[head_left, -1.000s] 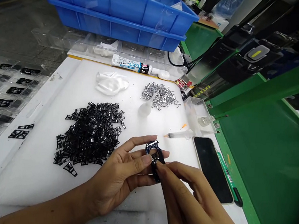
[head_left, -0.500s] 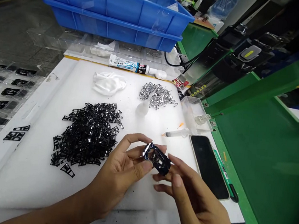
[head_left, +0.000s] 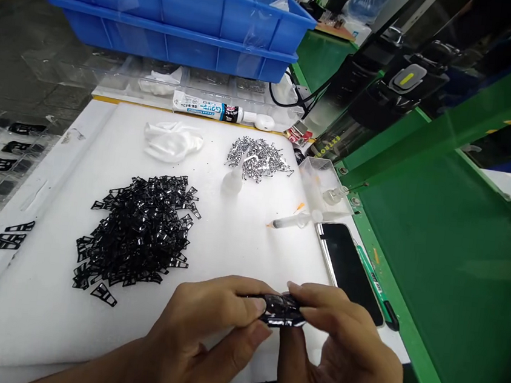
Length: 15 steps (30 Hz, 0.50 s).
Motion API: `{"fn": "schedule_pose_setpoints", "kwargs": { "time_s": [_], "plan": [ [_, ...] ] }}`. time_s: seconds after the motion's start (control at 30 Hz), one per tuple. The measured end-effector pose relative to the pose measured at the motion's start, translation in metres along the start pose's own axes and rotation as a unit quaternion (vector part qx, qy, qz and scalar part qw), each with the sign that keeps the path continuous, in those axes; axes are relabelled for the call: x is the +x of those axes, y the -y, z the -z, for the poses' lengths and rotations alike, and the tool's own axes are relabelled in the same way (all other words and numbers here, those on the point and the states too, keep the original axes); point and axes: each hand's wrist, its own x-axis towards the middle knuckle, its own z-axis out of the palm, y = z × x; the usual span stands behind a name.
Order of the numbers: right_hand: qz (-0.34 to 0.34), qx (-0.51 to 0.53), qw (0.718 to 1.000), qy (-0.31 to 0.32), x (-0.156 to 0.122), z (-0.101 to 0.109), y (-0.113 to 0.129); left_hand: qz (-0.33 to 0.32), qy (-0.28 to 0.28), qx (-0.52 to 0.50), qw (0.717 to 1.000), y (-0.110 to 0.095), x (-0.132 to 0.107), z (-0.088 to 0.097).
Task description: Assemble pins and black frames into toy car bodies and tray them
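A glossy black plastic part [head_left: 282, 310] is gripped between both hands over the near edge of the white board [head_left: 232, 244]. My left hand [head_left: 216, 327] pinches its left end between thumb and fingers. At the other end, the fingers of my right hand [head_left: 344, 341] close on it, with the thumb underneath. The part's narrow side faces me, so most of its shape is hidden. To the left lies a heap of small black frame-like pieces [head_left: 142, 228]. Farther back is a pile of small shiny metal pieces [head_left: 259, 158].
A syringe [head_left: 291, 221] with an orange tip lies near a phone [head_left: 350, 271] and a green pen [head_left: 372, 277]. A clear box [head_left: 324, 186], white cloth [head_left: 173, 141], glue tube [head_left: 207, 107] and small white bottle [head_left: 232, 182] stand around. Blue bins [head_left: 173, 18] line the back.
Both hands have come down toward me with the black part, which has been tipped to show its narrow side. My right hand has closed on its right end. The view has shifted slightly.
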Motion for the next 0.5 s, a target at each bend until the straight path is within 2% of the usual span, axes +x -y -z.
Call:
{"fn": "schedule_pose_setpoints", "kwargs": {
  "time_s": [0.1, 0.33, 0.4, 0.5],
  "plan": [
    [0.042, 0.004, 0.999, -0.009, -0.004, 0.003, -0.003, -0.007, 0.036, -0.012, 0.999, -0.003, 0.001, 0.002],
    [0.083, 0.006, 0.996, 0.013, -0.016, 0.013, -0.013, -0.016, 0.045, -0.045, 0.998, -0.003, 0.002, -0.001],
    [0.088, 0.007, 0.996, 0.033, -0.015, 0.014, -0.016, -0.014, 0.033, -0.044, 0.998, -0.001, 0.000, -0.002],
    [0.101, 0.016, 0.991, 0.081, -0.009, 0.016, -0.020, 0.010, -0.017, -0.060, 0.998, 0.003, -0.007, -0.007]
  ]
}}
